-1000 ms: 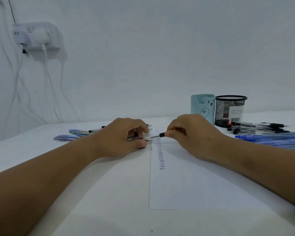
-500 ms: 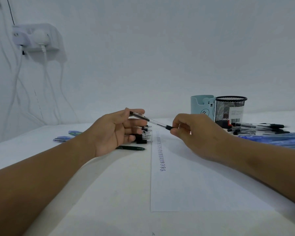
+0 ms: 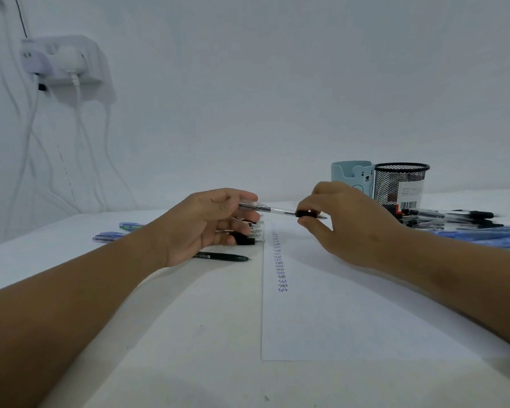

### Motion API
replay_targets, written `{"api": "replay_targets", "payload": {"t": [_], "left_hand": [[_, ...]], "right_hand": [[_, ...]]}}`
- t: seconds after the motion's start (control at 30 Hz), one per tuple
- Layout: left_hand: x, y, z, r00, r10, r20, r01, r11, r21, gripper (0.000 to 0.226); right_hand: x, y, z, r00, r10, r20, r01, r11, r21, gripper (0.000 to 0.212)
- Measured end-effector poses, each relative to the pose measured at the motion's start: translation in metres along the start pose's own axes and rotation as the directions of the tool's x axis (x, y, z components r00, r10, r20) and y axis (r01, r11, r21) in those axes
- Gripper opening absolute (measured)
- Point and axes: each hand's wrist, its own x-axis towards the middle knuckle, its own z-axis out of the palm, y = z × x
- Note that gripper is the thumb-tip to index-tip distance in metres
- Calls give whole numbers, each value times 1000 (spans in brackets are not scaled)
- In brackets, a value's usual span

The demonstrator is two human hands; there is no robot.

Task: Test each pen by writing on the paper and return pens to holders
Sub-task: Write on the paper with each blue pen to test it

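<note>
Your right hand (image 3: 348, 222) grip pinches pen (image 3: 280, 212) at black end, left hand (image 3: 209, 225) pinches other end. Pen axis level, left-right. Paper (image 3: 351, 313) below grip; right hand nearer.

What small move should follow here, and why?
Probably the left hand lets go so the right hand can bring the clear pen down to the paper. Both hands hold it above the sheet, the right pinching its black grip, and the column of "Test" words has blank space below.
</note>
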Motion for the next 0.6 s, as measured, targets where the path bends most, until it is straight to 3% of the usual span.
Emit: {"api": "replay_targets", "payload": {"t": [0.07,0.13,0.2,0.33,0.6], "left_hand": [[-3,-3,-8,998,48,40,-59,947,315,40],[-6,-7,-13,993,23,112,-78,856,511,53],[-6,-9,-15,992,-15,124,-57,830,555,62],[-2,-6,-14,996,6,83,-61,738,672,49],[3,-17,-7,941,331,-63,-154,588,794,20]], "right_hand": [[0,3,-1,999,32,3,-32,999,10,18],[0,5,-2,999,51,19,-52,998,32,15],[-1,6,-1,998,56,7,-56,996,71,12],[-1,5,1,993,101,-65,-87,979,182,9],[-2,2,1,991,111,-76,-90,968,234,9]]}}
